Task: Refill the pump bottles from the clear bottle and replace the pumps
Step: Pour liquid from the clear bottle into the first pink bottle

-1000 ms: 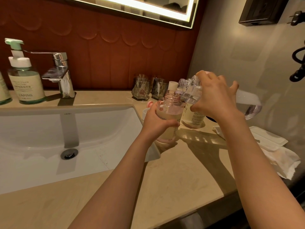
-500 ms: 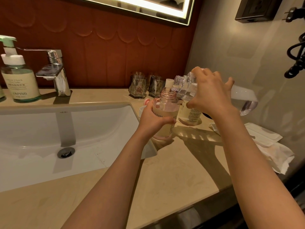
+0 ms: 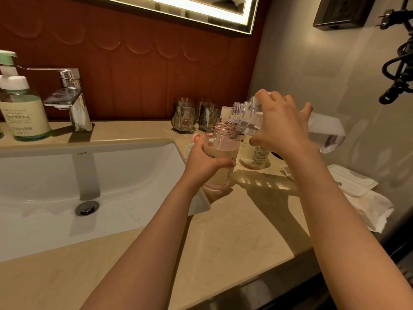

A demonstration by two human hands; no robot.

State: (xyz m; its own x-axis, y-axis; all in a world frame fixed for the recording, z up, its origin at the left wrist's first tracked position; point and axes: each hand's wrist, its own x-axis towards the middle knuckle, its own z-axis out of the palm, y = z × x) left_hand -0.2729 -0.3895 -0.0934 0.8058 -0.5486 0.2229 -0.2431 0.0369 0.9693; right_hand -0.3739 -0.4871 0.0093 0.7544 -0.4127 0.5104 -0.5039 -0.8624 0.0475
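Pump bottle (image 3: pixel 221 144), clear bottle (image 3: pixel 248 123), hands (image 3: pixel 206 164) gripping both

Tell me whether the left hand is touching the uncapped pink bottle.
Touching. The head view shows the left hand wrapped round the pink bottle, with the thumb curled across its label.

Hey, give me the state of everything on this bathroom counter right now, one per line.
Pink bottle: pump off, upright, gripped by left hand.
Clear bottle: uncapped, tipped mouth-down over the pink bottle's neck, held by right hand.
Green bottle: pump on, standing.
Faucet: no water running.
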